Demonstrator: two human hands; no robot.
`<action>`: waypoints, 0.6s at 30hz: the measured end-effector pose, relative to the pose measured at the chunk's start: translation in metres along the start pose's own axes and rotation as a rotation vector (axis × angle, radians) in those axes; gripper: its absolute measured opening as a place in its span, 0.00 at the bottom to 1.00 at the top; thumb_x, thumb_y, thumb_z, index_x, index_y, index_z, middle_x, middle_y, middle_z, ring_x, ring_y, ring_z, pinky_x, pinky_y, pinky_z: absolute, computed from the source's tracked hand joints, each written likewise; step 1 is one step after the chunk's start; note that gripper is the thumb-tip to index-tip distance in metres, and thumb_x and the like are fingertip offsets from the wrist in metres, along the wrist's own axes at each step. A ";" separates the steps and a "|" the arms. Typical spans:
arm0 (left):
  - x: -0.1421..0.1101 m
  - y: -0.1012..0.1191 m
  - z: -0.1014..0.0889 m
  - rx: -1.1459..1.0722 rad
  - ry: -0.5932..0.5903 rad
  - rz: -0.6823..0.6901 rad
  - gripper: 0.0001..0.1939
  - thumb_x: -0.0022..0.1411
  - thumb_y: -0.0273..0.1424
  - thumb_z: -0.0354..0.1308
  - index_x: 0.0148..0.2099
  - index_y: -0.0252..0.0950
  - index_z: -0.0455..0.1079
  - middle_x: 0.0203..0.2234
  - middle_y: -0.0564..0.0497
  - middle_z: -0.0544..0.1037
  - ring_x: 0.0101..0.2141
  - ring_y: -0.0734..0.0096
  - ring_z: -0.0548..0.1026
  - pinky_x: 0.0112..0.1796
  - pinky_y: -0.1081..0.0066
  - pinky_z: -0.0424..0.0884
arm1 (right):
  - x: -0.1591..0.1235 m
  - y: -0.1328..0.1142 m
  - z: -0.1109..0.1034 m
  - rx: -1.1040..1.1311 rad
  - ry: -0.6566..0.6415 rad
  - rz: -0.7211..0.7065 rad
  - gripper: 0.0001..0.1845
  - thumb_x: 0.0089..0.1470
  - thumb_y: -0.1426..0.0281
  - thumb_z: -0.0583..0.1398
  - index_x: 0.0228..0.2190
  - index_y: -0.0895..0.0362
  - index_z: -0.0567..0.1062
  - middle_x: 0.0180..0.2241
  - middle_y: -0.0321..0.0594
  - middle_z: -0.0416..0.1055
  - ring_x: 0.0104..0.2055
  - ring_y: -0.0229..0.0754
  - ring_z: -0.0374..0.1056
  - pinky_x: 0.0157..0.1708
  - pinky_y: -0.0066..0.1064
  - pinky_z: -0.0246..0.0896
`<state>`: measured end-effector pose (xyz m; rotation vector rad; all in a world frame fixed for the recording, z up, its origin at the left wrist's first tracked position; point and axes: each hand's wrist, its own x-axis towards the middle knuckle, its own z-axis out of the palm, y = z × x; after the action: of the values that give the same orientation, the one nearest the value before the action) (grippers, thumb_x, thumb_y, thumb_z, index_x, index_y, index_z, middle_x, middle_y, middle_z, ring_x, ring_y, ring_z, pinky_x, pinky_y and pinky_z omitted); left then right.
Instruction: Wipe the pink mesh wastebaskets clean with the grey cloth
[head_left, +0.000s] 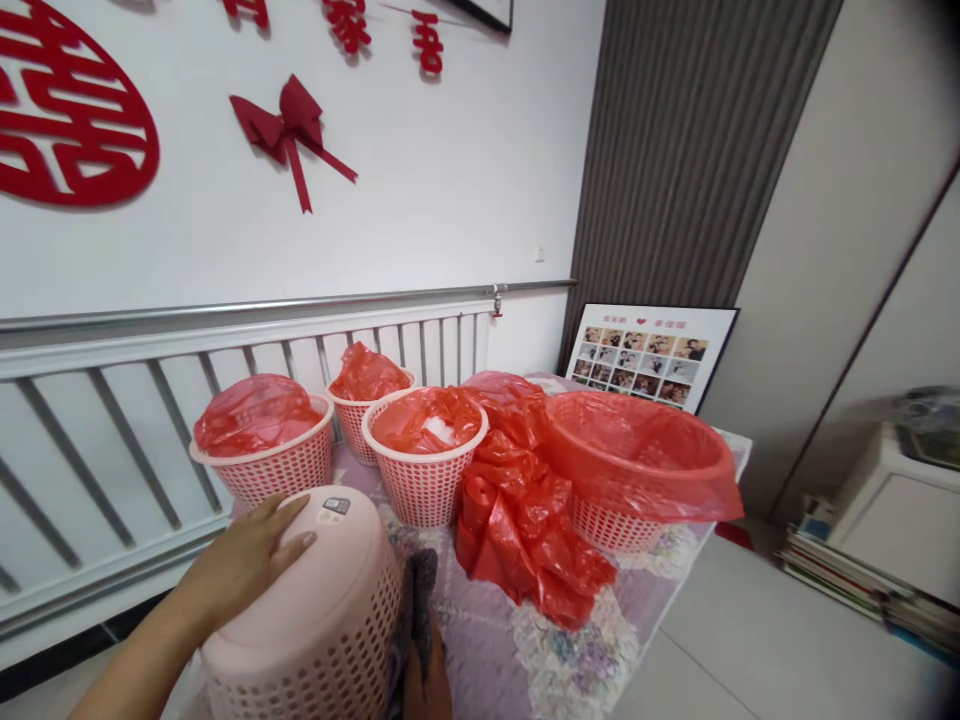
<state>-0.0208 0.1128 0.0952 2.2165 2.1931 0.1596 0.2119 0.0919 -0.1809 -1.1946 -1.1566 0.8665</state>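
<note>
A pink plastic basket with a perforated side and a label on its base is turned bottom up close in front of me. My left hand grips it by the base, fingers stretched over the edge. My right hand, partly hidden, holds a dark grey cloth against the basket's right side. Just beyond are three smaller baskets: one at left, one at the back and one in the middle, all with red plastic bags in them.
A heap of red plastic bags lies right of the middle basket. Beside it stands a wide basket lined with a red bag. All rest on a floral tablecloth. Behind are a radiator and a photo board.
</note>
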 end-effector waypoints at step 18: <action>-0.005 0.013 -0.012 -0.014 0.031 0.020 0.37 0.66 0.51 0.43 0.69 0.34 0.57 0.65 0.39 0.64 0.66 0.47 0.59 0.63 0.51 0.58 | 0.130 -0.248 0.018 -0.011 -0.535 -0.248 0.16 0.54 0.71 0.60 0.45 0.58 0.80 0.45 0.44 0.79 0.49 0.49 0.74 0.56 0.48 0.64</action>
<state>-0.0090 0.1074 0.1079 2.2448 2.1781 0.2112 0.2069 0.1719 0.0880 -0.8197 -1.7014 1.0178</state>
